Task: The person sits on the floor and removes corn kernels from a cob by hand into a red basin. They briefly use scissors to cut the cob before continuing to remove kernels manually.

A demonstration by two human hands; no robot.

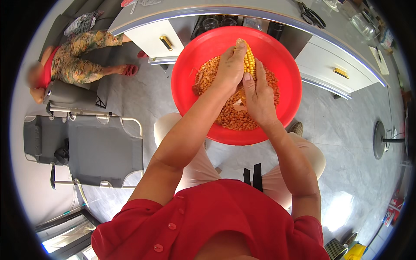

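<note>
An ear of yellow corn (249, 61) is held upright between my two hands over a large round red plastic basin (191, 44). My left hand (231, 70) wraps its left side, the thumb near the pale tip. My right hand (260, 94) lies against its lower right side, fingers and thumb pointing up along it. Loose orange-yellow corn kernels (239, 121) cover the basin's bottom, with a pale scrap of husk or cob (239, 105) on them. Reddish-brown stringy bits (196, 88) lie at the left edge of the kernels.
A grey counter (208, 7) with white drawers (156, 39) stands beyond the basin, black scissors (311, 15) on top. At left, another person (79, 61) lies on a sofa near a grey folding cot (105, 149). A round black stand base (379, 139) is at right.
</note>
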